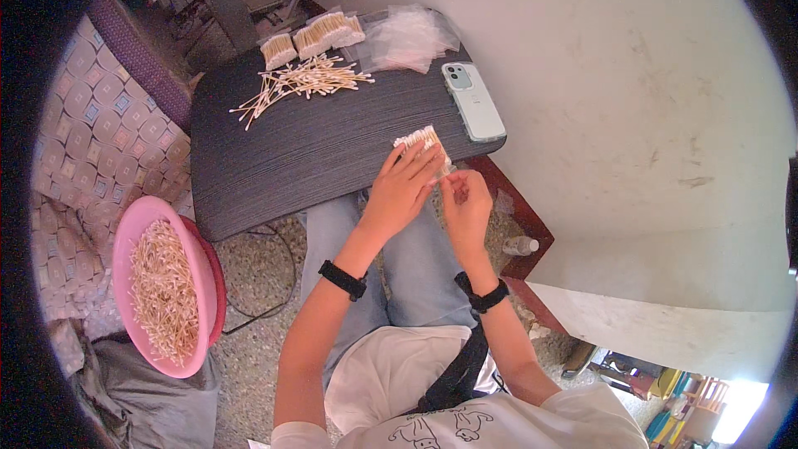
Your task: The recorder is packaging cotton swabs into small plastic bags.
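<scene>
A small clear bag of cotton swabs [422,136] lies at the near edge of the dark table, its white tips bunched together. My left hand [400,189] rests over it with fingers stretched out flat, covering much of the pack. Close beside, my right hand [467,201] is closed in a pinch at the near end of the bag. Farther back, a pile of loose cotton swabs [307,79] spreads over the tabletop. Behind that sit several filled swab packs [320,36] and a stack of empty clear bags [409,40].
A pale phone [475,104] lies at the right end of the table [274,162]. To the left, a pink basin [125,283] holds many swabs. A wall [632,116] stands close on the right, with a plastic bottle [520,245] at its base. A cable [293,270] crosses the floor.
</scene>
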{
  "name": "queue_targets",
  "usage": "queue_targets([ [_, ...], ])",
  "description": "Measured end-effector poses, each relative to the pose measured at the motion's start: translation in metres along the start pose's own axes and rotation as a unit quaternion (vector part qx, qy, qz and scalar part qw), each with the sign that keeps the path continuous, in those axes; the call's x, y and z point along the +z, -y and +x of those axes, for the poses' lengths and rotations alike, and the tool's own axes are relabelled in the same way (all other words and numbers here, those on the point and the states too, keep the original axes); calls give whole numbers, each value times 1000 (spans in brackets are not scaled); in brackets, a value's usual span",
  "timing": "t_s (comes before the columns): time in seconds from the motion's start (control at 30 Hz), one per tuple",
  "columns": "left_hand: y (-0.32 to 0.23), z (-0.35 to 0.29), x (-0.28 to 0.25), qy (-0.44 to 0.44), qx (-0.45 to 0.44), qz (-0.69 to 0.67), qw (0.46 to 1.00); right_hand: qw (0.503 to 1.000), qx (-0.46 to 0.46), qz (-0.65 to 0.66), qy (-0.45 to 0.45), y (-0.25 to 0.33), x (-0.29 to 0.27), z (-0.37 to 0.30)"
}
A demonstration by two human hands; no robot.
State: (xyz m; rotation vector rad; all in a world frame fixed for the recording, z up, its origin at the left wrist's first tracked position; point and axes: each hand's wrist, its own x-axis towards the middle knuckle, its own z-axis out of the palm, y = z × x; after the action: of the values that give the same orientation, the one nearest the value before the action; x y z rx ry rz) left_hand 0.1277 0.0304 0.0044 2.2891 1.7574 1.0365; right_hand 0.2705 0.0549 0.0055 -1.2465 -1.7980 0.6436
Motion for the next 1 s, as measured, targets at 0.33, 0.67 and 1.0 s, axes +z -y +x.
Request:
queue_targets([
  [0.33,1,0,1,0,-8,-28,1000,915,66,376,133,-34,-10,9],
  [0.67,3,0,4,-15,-20,-50,998,911,70,352,202,-47,-5,30],
  [1.0,6,0,1,-5,-26,-62,998,877,120,393,249,-35,-20,33],
])
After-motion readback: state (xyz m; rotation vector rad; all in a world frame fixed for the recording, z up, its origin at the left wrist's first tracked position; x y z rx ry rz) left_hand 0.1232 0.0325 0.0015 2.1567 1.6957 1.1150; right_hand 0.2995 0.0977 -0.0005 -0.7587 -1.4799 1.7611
